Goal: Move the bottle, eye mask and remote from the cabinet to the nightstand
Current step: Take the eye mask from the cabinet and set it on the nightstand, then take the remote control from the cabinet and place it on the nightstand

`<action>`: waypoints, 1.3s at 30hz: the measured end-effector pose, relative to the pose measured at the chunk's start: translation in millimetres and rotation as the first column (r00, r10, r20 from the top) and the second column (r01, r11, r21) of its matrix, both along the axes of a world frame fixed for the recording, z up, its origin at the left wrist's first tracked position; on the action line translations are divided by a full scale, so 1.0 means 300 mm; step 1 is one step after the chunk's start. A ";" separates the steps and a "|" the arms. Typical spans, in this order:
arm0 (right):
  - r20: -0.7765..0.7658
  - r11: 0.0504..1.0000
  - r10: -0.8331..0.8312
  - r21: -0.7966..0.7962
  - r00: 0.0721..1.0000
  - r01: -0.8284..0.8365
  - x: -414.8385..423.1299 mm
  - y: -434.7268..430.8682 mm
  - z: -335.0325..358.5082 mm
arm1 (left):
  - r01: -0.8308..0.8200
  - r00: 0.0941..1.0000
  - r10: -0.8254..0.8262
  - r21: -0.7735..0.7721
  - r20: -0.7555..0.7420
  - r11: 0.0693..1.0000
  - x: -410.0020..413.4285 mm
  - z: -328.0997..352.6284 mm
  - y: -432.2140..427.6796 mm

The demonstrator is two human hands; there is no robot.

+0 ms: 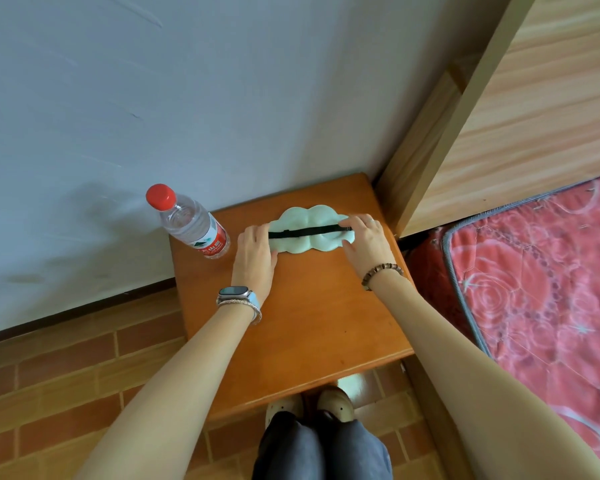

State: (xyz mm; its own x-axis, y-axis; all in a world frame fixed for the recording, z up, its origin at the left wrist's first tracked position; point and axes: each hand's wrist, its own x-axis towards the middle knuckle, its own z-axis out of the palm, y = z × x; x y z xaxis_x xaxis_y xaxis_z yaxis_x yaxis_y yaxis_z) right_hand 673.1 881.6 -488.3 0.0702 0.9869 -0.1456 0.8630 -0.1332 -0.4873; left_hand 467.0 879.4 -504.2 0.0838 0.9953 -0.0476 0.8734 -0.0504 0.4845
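Observation:
A pale green eye mask (307,242) with a black strap lies flat at the back of the orange wooden nightstand (309,327). My left hand (255,252) holds its left end and my right hand (366,239) holds its right end, fingers on the strap. A clear water bottle (191,221) with a red cap and red label stands upright at the nightstand's back left corner, just left of my left hand. No remote is in view.
A grey wall runs behind the nightstand. A wooden bed frame (520,109) and a red floral mattress (541,289) lie to the right. Brick-pattern floor is to the left, and my knees and shoes (326,407) are below the nightstand's front edge.

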 end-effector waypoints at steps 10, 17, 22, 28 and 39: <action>0.018 0.998 0.059 0.002 0.998 -0.059 -0.057 -0.281 0.553 | 0.013 0.995 -0.007 0.060 -0.098 0.998 -0.070 0.523 -0.307; 0.114 0.973 0.225 0.024 0.968 -0.229 -0.101 -0.452 0.843 | 0.035 0.986 -0.020 0.091 -0.167 0.995 -0.125 0.829 -0.503; 0.144 0.960 0.274 0.011 0.951 -0.278 -0.147 -0.513 0.933 | 0.002 0.980 0.015 0.087 -0.200 0.996 -0.172 0.918 -0.619; 0.169 0.934 0.358 -0.059 0.919 -0.353 -0.279 -0.531 0.997 | -0.071 0.951 0.073 0.016 -0.299 0.997 -0.303 0.952 -0.714; 0.168 0.806 0.589 -0.055 0.790 -0.589 -0.615 -0.521 1.068 | -0.332 0.882 0.315 0.011 -0.351 0.943 -0.608 1.024 -0.836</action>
State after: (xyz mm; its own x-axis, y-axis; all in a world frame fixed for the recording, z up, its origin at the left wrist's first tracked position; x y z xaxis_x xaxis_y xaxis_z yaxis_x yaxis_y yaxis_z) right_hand 488.5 725.3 -167.8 -0.5016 0.8450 -0.1854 0.8422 0.4281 -0.3277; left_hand 284.6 628.6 -196.9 -0.2728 0.9600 -0.0630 0.9490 0.2792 0.1467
